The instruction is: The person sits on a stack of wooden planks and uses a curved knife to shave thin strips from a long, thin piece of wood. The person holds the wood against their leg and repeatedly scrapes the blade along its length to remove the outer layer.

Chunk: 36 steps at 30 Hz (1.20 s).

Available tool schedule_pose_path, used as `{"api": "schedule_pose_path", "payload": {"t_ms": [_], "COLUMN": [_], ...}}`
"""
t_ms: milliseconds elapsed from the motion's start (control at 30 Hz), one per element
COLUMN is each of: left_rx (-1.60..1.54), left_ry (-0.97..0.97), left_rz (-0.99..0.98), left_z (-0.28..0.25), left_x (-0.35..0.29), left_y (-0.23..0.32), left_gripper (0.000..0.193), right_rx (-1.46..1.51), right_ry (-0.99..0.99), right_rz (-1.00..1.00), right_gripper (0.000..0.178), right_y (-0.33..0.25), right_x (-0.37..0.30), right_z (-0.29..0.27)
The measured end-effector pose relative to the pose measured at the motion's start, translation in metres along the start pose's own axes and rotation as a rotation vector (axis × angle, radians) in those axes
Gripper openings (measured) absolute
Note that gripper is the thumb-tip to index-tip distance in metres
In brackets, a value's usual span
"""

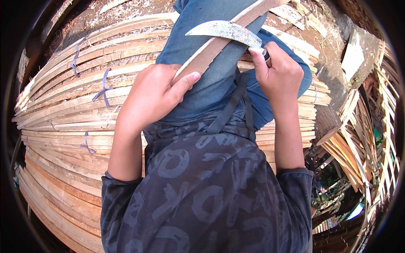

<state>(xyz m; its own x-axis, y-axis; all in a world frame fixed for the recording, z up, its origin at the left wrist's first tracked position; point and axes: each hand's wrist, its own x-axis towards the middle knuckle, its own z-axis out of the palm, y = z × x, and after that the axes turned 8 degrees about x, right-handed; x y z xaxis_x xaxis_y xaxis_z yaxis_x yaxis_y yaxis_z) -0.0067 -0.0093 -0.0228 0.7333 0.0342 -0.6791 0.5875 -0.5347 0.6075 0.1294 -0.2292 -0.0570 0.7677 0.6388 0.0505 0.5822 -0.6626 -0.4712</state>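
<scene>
My left hand [158,93] is closed around the near end of a long, narrow wooden strip [202,60], with the thumb laid along its face. The strip slants up and to the right across my jeans [185,46], its far end reaching the top of the view. In my right hand [279,71] is a curved knife [230,31], gripped by its dark handle, which the fingers mostly hide. Its speckled, shiny blade crosses over the strip, the tip pointing left. Whether the edge touches the wood I cannot tell.
Bundles of long wooden strips [67,168], some bound with purple ties [102,88], lie beneath and left of me. At the right are a cut log [327,122], stone blocks [363,52] and a heap of thin split strips [358,126]. Shavings litter the ground beyond.
</scene>
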Motion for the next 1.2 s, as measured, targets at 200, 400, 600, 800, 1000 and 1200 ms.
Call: {"api": "schedule_pose_path", "payload": {"t_ms": [200, 400, 600, 800, 1000, 1200], "left_rx": [0.032, 0.079, 0.061, 0.014, 0.060, -0.047], "left_ry": [0.012, 0.042, 0.033, 0.038, 0.079, 0.018], "left_rz": [0.037, 0.066, 0.066, 0.030, 0.044, 0.016], "left_z": [0.000, 0.001, 0.002, 0.008, 0.010, 0.006], "left_x": [0.003, 0.005, 0.006, 0.006, 0.003, 0.005], "left_y": [0.004, 0.010, 0.006, 0.002, 0.003, 0.004], "left_gripper": [0.050, 0.050, 0.049, 0.045, 0.045, 0.045], "right_rx": [-0.022, -0.043, 0.023, 0.148, 0.174, 0.130], "right_ry": [0.028, 0.044, 0.001, -0.064, -0.095, -0.064], "right_rz": [-0.001, -0.005, 0.038, 0.058, 0.102, 0.081], "right_gripper": [0.041, 0.040, 0.039, 0.036, 0.036, 0.037], "right_y": [0.009, 0.013, 0.010, -0.017, -0.014, -0.001], "right_x": [0.000, 0.000, -0.004, -0.014, -0.022, -0.024], "right_z": [-0.001, -0.003, -0.001, 0.000, -0.003, 0.002]}}
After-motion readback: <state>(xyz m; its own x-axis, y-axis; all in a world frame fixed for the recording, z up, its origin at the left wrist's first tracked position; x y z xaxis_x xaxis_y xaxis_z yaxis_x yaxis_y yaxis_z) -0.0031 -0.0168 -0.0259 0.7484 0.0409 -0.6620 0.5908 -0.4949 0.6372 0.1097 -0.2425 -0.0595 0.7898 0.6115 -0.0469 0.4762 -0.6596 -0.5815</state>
